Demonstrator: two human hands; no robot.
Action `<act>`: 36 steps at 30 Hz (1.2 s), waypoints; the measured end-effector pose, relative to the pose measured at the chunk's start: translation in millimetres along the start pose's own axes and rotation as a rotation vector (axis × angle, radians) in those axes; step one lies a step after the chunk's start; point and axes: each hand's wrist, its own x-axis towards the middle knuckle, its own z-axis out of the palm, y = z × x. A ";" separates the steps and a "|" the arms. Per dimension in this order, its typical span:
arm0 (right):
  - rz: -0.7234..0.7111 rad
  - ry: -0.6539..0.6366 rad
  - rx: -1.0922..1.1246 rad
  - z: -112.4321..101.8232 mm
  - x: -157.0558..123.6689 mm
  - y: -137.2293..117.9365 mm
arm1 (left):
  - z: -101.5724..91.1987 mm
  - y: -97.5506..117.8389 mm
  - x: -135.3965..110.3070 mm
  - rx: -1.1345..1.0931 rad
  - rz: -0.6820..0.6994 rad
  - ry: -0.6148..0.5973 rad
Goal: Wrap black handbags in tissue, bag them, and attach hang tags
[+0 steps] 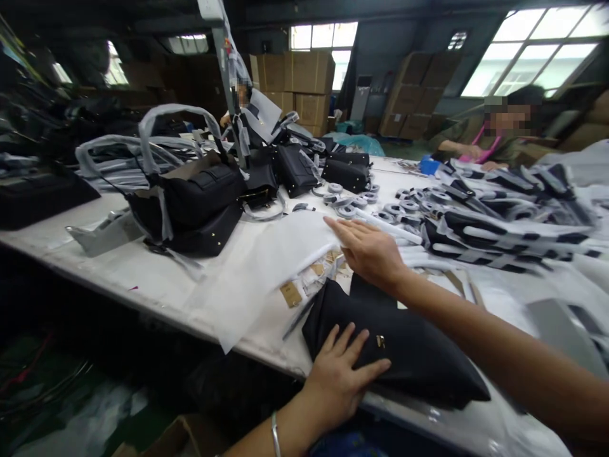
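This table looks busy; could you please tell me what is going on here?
A person's left hand lies spread on a black bag at the near edge of the table. The right hand reaches over the bag to a white sheet; whether it grips the sheet is unclear. Brown tags lie beside the sheet. Further left stand handbags with wrapped handles, and a co-worker is across the table.

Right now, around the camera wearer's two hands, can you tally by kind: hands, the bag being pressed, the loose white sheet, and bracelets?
Hands, left hand and right hand: 2
Black bag under the left: 1
White sheet: 1
Bracelet: 1
Total: 5
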 end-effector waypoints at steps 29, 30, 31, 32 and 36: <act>0.229 -0.536 0.011 -26.9 -241.1 -55.7 | -6.3 7.8 3.7 0.131 0.033 -0.035; 0.230 -0.529 0.013 -26.8 -242.3 -56.1 | -6.0 7.3 4.2 0.139 0.034 -0.045; 0.227 -0.524 0.020 -26.4 -243.5 -56.3 | -5.5 6.6 4.6 0.147 0.036 -0.054; 0.224 -0.520 0.029 -25.8 -244.6 -56.4 | -5.4 5.8 4.7 0.153 0.039 -0.061; 0.238 -0.506 0.058 -22.8 -248.4 -56.5 | -17.0 9.4 1.2 0.166 0.079 -0.104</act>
